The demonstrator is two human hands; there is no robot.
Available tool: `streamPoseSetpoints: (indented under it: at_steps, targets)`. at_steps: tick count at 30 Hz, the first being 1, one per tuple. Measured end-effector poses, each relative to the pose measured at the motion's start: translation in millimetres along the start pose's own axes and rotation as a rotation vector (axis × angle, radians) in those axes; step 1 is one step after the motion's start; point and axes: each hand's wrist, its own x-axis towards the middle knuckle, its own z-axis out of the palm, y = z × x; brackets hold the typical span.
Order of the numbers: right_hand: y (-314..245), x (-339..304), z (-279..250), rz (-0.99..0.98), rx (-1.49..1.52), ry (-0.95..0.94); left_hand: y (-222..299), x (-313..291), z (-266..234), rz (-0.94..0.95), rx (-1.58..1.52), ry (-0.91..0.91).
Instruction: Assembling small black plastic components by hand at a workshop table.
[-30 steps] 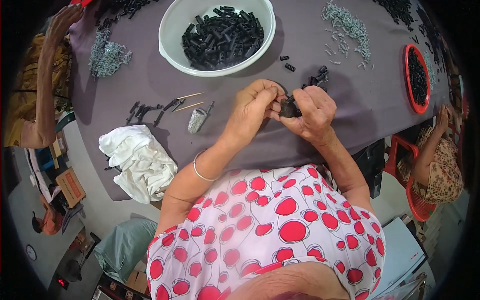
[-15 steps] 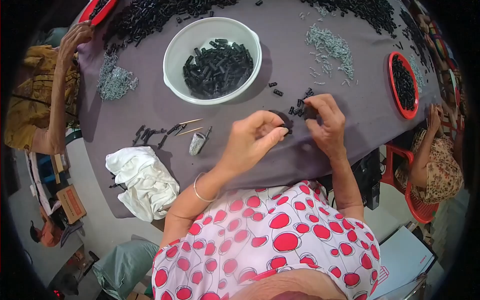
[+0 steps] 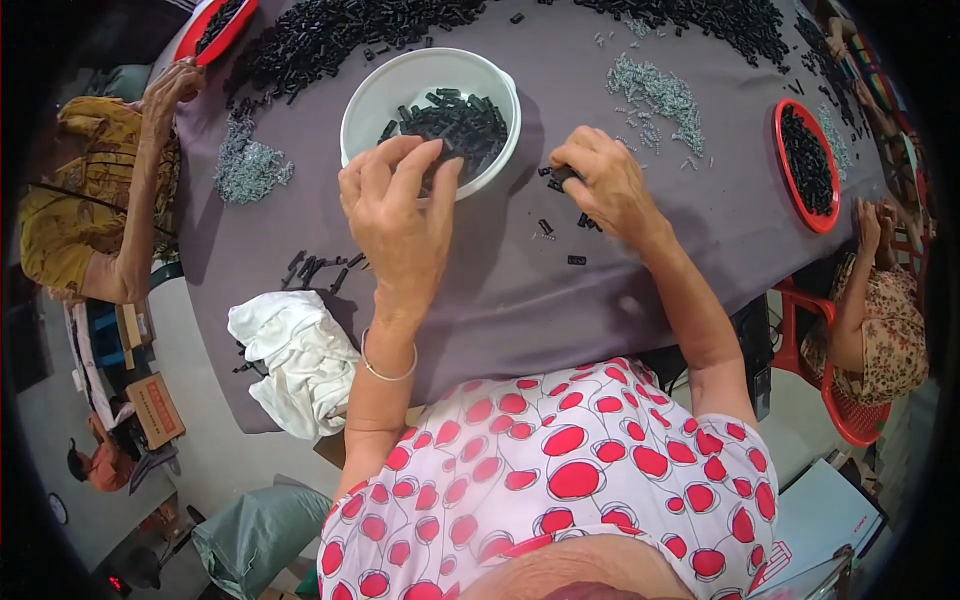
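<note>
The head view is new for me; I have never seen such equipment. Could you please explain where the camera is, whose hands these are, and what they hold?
There is no machine here: a person works with two bare hands. A fisheye camera worn on the head looks down, so straight edges bend; the picture's left is the person's left.

The left hand has its fingers apart and partly covers the pale bowl of black parts; I see nothing clearly held in it. The right hand grips a dark piece, mostly hidden.

On the grey tablecloth also lie silvery pieces like springs, a red tray and a white cloth.
</note>
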Motion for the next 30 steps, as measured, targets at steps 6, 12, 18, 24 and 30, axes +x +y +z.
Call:
streamPoseSetpoints:
  at_steps: [6, 12, 18, 24, 30]
  targets:
    - [7.0, 10.1, 3.1, 0.015, -0.063, -0.157, 26.2, -27.8, 1.8, -0.03, -0.368, -0.118]
    - [13.1, -16.3, -10.8, 0.065, -0.072, -0.103, 34.7, -52.6, 7.7, -0.225, -0.535, -0.418]
    - [-14.0, -21.9, -14.7, 0.009, -0.112, 0.071, 35.0, -50.9, 8.6, -0.503, -0.673, -0.508]
    - [-15.4, -23.3, 0.5, -0.071, -0.2, 0.006, 29.8, -58.2, 16.2, -0.686, -0.844, -0.559]
    - [-27.6, -33.3, -13.7, -0.176, -0.163, 0.088, 35.9, -36.8, 8.4, -0.929, -0.916, -0.713]
